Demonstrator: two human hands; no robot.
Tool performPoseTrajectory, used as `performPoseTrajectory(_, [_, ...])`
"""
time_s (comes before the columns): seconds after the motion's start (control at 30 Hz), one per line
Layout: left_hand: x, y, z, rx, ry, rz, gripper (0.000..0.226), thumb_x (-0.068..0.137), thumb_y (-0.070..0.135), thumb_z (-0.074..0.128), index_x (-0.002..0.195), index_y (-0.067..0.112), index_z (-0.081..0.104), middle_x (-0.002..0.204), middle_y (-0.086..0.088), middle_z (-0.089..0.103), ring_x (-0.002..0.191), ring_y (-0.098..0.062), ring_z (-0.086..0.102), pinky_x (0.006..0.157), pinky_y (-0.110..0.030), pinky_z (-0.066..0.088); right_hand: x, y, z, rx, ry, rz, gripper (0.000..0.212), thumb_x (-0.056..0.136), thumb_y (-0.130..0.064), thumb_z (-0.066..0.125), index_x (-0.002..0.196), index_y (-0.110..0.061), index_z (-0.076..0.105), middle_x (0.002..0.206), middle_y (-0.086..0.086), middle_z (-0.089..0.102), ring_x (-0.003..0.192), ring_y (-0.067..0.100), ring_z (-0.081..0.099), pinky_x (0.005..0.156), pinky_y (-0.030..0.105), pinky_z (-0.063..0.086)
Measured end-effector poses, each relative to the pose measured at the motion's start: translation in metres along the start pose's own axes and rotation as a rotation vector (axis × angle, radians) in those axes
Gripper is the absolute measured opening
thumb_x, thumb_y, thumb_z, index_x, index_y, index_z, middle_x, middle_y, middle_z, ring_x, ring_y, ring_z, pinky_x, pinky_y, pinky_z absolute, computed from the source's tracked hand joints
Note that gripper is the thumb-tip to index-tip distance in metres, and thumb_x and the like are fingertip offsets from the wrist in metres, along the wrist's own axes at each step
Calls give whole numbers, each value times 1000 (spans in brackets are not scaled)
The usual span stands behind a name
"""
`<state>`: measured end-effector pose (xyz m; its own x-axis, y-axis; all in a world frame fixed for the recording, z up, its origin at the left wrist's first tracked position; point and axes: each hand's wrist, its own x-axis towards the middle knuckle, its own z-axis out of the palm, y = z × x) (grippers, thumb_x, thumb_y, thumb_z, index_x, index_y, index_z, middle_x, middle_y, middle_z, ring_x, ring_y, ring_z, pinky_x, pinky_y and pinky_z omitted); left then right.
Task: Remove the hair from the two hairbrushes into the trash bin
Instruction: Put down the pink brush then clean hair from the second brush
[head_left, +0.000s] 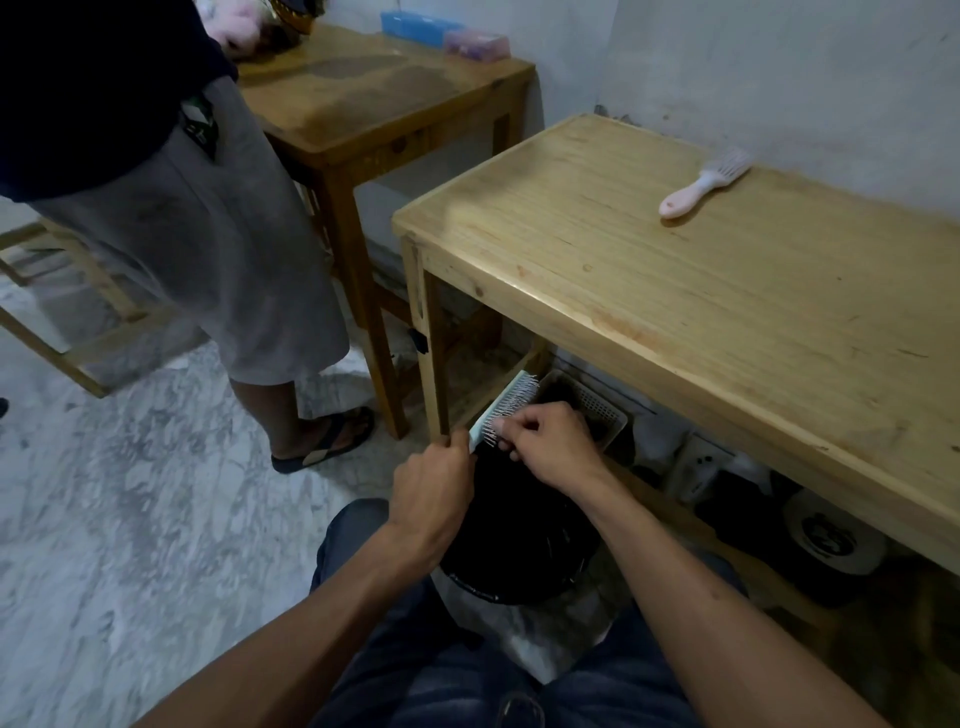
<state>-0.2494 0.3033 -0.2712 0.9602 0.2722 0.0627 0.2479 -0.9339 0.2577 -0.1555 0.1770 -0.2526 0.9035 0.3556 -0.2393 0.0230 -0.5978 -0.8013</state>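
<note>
My knees in dark jeans (613, 680) sit at the bottom of the view, and between them stands the trash bin (519, 551), a round black bin lined with a black bag, its mouth dark so I cannot tell what lies inside. Just above the bin's far rim I hold the pale green hairbrush (506, 408), a flat rectangular paddle with rows of thin pale bristles facing up toward me, tilted so its far end points under the bench. My left hand (434, 491) grips the brush's near end, fingers curled around it. My right hand (550, 441) lies over the bristles, fingertips bunched and pinching among them; any hair caught there is too fine to make out. Just behind the brush sits a white perforated basket (597, 408) on the low shelf under the bench, with dark and white objects beside it that I cannot identify. Above, the light wooden bench (675, 291) carries the second brush, a pink hairbrush (704, 184) with a rounded handle and pale prongs, lying well apart from my hands near the wall. To the left another person in grey shorts (208, 249) and a sandal (332, 439) stands on the marbled floor beside a darker wooden table (363, 104), which holds a blue box (415, 23) and a pink box (478, 44).
</note>
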Motion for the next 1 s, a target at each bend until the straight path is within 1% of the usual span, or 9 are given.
performPoseTrajectory(0.2, [3, -16, -5, -120, 17, -77, 31, 104, 30, 52, 128, 12, 61, 101, -14, 74, 90, -37, 71, 71, -44, 54, 4, 17, -21, 77, -41, 94, 22, 97, -30, 64, 86, -18, 78, 82, -2, 78, 80, 11, 71, 88, 39, 58])
performPoseTrajectory(0.37, [6, -15, -7, -175, 19, -63, 32, 102, 31, 55, 127, 11, 62, 100, -14, 74, 86, -37, 72, 70, -45, 58, 5, 22, -31, 47, -103, 109, 19, 103, -22, 57, 105, -21, 75, 98, -4, 76, 87, 5, 69, 84, 29, 57])
performPoseTrajectory(0.43, [6, -11, -7, -203, 14, -63, 32, 102, 32, 56, 126, 11, 62, 100, -13, 74, 87, -35, 72, 70, -44, 57, 7, 17, -28, 83, -99, 115, 19, 102, -33, 57, 112, -26, 72, 100, -9, 74, 88, 4, 69, 80, 27, 56])
performPoseTrajectory(0.5, [5, -7, -8, -217, 13, -55, 32, 102, 33, 56, 126, 11, 62, 101, -13, 74, 87, -34, 71, 71, -43, 56, 9, 12, -22, 85, -19, 98, 37, 93, -58, 60, 107, -26, 72, 91, -8, 76, 86, 8, 71, 79, 31, 57])
performPoseTrajectory(0.57, [3, -4, -8, -195, 15, -34, 33, 103, 33, 54, 127, 11, 60, 103, -12, 73, 87, -34, 71, 73, -45, 58, 9, 5, -18, 97, 46, 86, 49, 85, -68, 63, 99, -23, 74, 83, -5, 76, 80, 10, 71, 74, 30, 54])
performPoseTrajectory(0.63, [1, -3, -7, -143, 8, -14, 33, 104, 34, 52, 128, 12, 58, 106, -12, 72, 88, -34, 71, 73, -47, 58, 10, 1, -16, 104, 44, 72, 41, 86, -60, 69, 92, -20, 76, 81, -4, 76, 75, 10, 70, 74, 31, 55])
performPoseTrajectory(0.77, [0, -7, -6, -93, -1, 3, 33, 103, 34, 51, 129, 14, 57, 108, -11, 72, 88, -33, 71, 73, -47, 59, 16, 0, -14, 132, 22, 92, 24, 93, -33, 70, 76, -18, 77, 78, -1, 79, 71, 10, 69, 89, 42, 60])
performPoseTrajectory(0.87, [3, -11, -7, -114, 3, -18, 32, 103, 33, 52, 127, 14, 59, 105, -10, 73, 86, -32, 71, 72, -46, 58, 15, 2, -19, 170, 23, 154, 25, 95, -31, 66, 79, -18, 78, 80, 0, 78, 78, 13, 69, 91, 43, 59])
performPoseTrajectory(1.0, [5, -8, -11, -106, 9, -16, 29, 103, 32, 53, 123, 13, 60, 103, -11, 73, 85, -33, 70, 65, -41, 51, 10, -2, -27, 129, 56, 134, 31, 98, -36, 60, 79, -18, 76, 75, -3, 74, 72, 11, 67, 89, 43, 58])
